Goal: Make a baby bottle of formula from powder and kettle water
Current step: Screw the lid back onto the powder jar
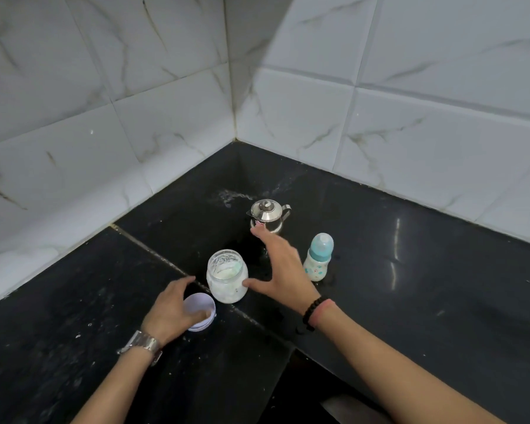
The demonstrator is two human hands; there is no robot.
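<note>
Nearest, the left hand (172,310) grips the lid (200,312) on the counter (410,301). Just beyond stands the open powder jar (227,275), upright. Right hand (283,267) is open, thumb at the jar, fingers stretched toward the kettle (268,215) straight ahead; it is nearer the capped bottle (318,257), upright just right of it.

My left hand (169,310) gripped the lilac lid (200,312) just beside the open powder jar (227,276). R hand (280,264) was spread flat btwn jar & capped baby bottle (318,257), fingertips near the steel kettle (268,216) on the black counter (410,270).
</note>
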